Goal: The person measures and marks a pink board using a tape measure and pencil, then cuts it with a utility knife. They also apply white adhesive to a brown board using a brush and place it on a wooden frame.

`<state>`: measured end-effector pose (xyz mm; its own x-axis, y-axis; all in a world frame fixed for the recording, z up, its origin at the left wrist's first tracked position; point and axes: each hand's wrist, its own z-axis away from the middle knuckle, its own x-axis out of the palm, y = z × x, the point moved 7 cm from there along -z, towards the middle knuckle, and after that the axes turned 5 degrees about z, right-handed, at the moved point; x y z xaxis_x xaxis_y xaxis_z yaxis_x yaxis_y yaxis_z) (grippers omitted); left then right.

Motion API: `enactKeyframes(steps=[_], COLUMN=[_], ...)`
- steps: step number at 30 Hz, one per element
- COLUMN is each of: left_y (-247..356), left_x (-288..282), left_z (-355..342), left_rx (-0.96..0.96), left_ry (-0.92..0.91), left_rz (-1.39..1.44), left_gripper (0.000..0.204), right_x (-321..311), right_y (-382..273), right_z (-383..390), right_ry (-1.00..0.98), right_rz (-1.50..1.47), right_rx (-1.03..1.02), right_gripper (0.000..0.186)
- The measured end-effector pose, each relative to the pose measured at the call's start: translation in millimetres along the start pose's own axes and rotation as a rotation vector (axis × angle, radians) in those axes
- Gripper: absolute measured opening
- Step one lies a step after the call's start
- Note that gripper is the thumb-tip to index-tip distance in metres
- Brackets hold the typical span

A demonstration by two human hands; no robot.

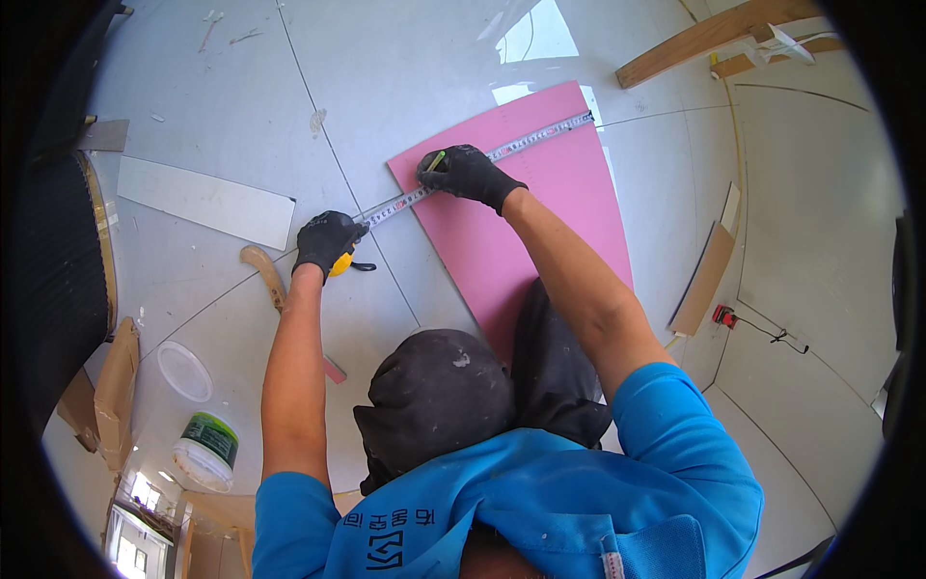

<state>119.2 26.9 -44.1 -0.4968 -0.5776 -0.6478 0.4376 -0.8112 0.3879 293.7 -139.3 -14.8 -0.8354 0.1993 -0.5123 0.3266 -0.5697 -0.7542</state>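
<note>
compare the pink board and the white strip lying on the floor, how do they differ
The flat pink board is broad, while the flat white strip is narrow and long. The pink board has a tape measure stretched across it under the gloved right hand; the white strip lies untouched. Both lie flat on the floor.

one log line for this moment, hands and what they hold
left hand: grips yellow tape measure case | right hand: presses tape blade and pencil onto pink board | surface: grey floor

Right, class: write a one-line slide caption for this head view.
Gloved left hand grips a yellow tape measure; right hand presses its blade onto a pink board.
</note>
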Motion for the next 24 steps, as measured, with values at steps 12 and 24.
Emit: enactKeyframes(steps=[12,24], left_y=[-4.3,0.0], left_x=[3.1,-0.6], left_z=[-1.7,-1.0], left_rx=[-0.074,-0.104], left_ry=[-0.042,-0.093], left_rz=[0.028,0.137], left_gripper=[0.04,0.038], right_x=[1.8,-16.7], right_y=[3.4,7.5], right_z=[-0.7,17.7], right_ry=[-0.016,0.332], right_rz=[0.016,-0.589], right_rx=[0.07,0.098], right_gripper=[0.021,0.019])
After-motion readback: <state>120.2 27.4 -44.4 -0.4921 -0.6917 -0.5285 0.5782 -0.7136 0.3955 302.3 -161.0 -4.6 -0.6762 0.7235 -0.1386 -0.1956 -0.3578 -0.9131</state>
